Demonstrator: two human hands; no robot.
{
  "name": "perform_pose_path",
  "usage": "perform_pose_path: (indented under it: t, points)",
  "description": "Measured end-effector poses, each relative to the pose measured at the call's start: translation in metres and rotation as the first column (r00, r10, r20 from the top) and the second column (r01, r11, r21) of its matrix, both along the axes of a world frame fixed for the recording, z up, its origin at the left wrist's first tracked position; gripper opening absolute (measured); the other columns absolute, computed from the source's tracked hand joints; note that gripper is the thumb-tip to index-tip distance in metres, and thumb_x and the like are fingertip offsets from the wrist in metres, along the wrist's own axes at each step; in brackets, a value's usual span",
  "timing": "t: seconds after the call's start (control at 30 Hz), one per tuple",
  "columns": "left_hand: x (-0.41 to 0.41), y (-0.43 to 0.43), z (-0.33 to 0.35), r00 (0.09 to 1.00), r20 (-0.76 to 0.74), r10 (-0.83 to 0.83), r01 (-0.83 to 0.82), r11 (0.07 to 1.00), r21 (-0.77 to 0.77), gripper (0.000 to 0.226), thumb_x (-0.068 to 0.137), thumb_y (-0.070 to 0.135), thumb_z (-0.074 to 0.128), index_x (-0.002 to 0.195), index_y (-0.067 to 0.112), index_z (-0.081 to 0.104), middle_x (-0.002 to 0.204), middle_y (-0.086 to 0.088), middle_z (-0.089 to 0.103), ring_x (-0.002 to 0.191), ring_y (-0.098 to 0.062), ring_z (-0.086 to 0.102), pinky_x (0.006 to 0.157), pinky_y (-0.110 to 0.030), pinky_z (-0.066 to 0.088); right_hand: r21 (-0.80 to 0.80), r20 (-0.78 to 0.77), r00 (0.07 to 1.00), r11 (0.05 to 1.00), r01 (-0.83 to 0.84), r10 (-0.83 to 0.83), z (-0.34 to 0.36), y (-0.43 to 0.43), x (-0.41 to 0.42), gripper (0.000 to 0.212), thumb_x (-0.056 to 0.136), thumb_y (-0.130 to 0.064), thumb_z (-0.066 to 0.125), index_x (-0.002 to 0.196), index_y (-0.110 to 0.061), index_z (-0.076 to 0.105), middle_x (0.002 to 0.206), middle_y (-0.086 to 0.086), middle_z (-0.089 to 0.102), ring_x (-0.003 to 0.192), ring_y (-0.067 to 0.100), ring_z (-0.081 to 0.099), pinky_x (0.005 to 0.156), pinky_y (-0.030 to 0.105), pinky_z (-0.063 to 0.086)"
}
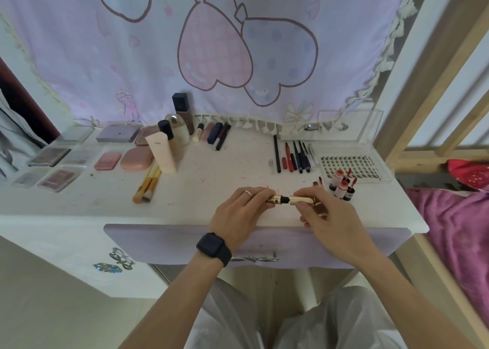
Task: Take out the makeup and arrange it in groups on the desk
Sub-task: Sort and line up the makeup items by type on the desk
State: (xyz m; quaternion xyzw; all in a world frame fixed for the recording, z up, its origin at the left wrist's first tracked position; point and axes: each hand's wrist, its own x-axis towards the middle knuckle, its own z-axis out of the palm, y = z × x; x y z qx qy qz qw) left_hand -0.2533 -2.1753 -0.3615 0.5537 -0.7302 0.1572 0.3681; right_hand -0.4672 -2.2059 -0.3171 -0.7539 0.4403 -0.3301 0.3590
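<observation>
Over the desk's front edge, both hands hold a gold makeup tube. My left hand (242,209) grips the tube body (275,198), which ends in a black neck. My right hand (326,213) pinches the gold cap (301,199), which sits just off the neck. Groups of makeup lie on the white desk (201,189): eyeshadow palettes (50,156) at far left, pink compacts (136,158), bottles and a tube (169,142) at the back, brushes (148,184), pencils (293,156), small red lip tints (341,185) by my right hand.
A lash tray (354,167) lies at the right edge and a clear acrylic organiser (330,126) stands behind it. A purple drawer front (158,242) sits below the desk edge. A curtain hangs behind the desk, and a wooden bed frame (412,126) stands right.
</observation>
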Motion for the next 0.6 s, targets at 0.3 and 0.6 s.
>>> perform_pose_path:
  t: [0.3,0.6]
  points:
    - [0.001,0.002,0.001,1.0,-0.015,0.017,-0.017,0.999,0.035,0.035,0.101,0.035,0.043,0.11,0.014,0.071,0.103,0.003,0.072,0.089,-0.016,0.066,0.063,-0.025,0.055,-0.082,0.058,0.998,0.997,0.004,0.0,0.006,0.005,-0.004,0.031,0.098,-0.018,0.064,0.106,-0.048,0.062,0.093,-0.023,0.068,0.088,0.004,0.066,0.078,0.014,0.052]
    - [-0.002,0.004,0.003,0.998,-0.04,0.039,-0.037,0.998,0.055,0.037,0.101,0.034,0.041,0.109,0.01,0.069,0.096,0.001,0.071,0.08,-0.015,0.063,0.054,-0.026,0.052,-0.147,0.019,0.999,0.988,0.043,-0.041,0.011,0.003,-0.014,0.028,0.096,-0.022,0.065,0.106,-0.049,0.064,0.101,-0.033,0.066,0.091,0.002,0.066,0.078,0.012,0.05]
